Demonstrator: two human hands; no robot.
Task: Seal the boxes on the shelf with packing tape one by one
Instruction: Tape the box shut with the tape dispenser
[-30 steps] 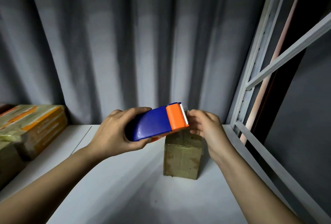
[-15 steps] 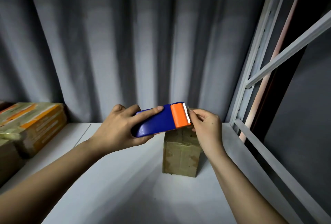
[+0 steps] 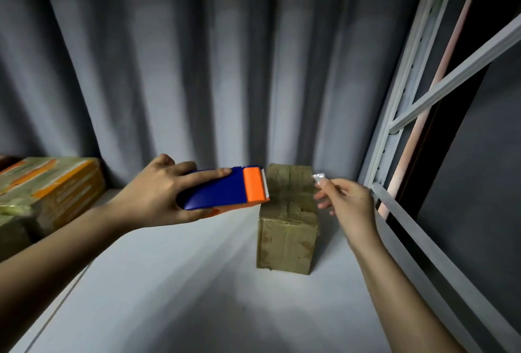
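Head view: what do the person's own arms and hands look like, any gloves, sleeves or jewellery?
Both are bare: the left hand and right hand wear no gloves, rings or watch that show, and no sleeve covers either forearm up to the frame edge.

My view is dim overall. Light falls from above and in front, brightest on the white shelf (image 3: 174,282) around the small box (image 3: 286,239), and fades toward the corners. The frame upright (image 3: 400,93) bows with wide-angle distortion. Edges look soft, slightly blurred.
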